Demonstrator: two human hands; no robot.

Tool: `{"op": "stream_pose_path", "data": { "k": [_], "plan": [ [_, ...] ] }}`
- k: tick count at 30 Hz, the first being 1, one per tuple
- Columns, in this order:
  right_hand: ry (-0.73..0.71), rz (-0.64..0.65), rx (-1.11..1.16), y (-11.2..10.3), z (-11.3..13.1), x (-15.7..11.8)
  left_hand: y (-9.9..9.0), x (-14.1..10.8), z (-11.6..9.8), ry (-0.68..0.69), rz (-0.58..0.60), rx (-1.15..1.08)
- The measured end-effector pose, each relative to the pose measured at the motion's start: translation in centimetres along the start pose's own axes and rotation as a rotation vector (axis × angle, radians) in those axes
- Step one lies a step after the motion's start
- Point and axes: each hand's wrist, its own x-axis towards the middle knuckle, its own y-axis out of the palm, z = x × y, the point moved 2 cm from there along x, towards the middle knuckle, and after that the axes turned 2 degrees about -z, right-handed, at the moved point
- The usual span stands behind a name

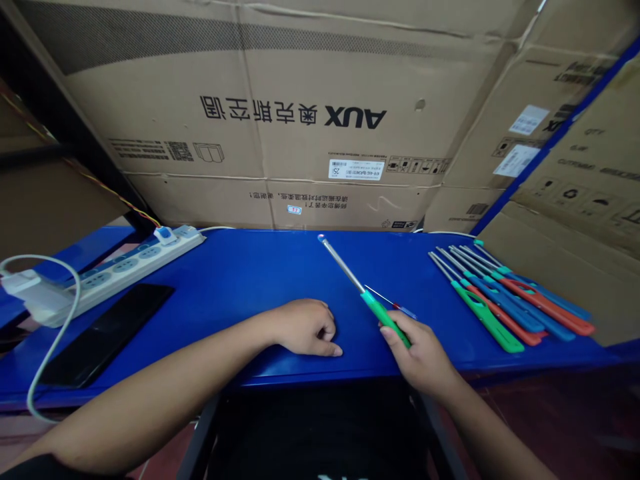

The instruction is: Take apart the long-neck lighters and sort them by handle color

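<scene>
My right hand (423, 350) is wrapped around the green handle of a long-necked lighter (383, 310). The lighter's metal tube points up and to the left, away from me, and a small pinkish-blue glow shows at its tip. Just behind the handle, a thin screwdriver (397, 307) with a red and blue handle lies on the blue table, partly hidden. My left hand (307, 328) rests on the table near its front edge with its fingers curled in, and nothing shows in it. To the right lie several more long-necked lighters (505, 293) with green, orange and blue handles, side by side.
A white power strip (130, 267) with plugs and a looping white cable (75, 320) sits at the left. Beside it lies a black phone (107, 333). Large cardboard sheets (300, 80) stand along the back and right of the blue table (240, 280).
</scene>
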Motion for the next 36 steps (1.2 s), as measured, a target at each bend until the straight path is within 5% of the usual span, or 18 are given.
{"op": "stream_pose_path", "data": {
  "k": [6, 13, 20, 23, 25, 28, 36],
  "plan": [
    [0.002, -0.102, -0.097, -1.4, 0.4, 0.4, 0.2, 0.0, 0.0, 0.025, -0.019, 0.042],
    [0.175, -0.195, -0.117, -3.3, -2.7, -1.2, 0.2, 0.0, -0.1, 0.028, -0.019, 0.080],
    [0.381, -0.518, -0.209, -9.2, -6.7, -2.3, -0.1, 0.0, -0.4, 0.002, 0.014, 0.046],
    [0.477, -0.504, -0.493, -11.6, -8.5, -2.0, -0.1, 0.1, -0.5, 0.004, 0.013, 0.046],
    [0.409, -0.474, -0.699, -12.3, -9.6, -1.5, -0.2, 0.1, -0.5, -0.009, 0.022, 0.047],
    [0.280, -0.390, -0.893, -12.2, -10.8, -1.0, -0.3, 0.2, -0.5, -0.018, 0.032, 0.046],
    [0.242, -0.367, -1.120, -11.3, -10.6, -0.9, -0.2, 0.2, -0.3, 0.000, 0.033, 0.045]
  ]
}}
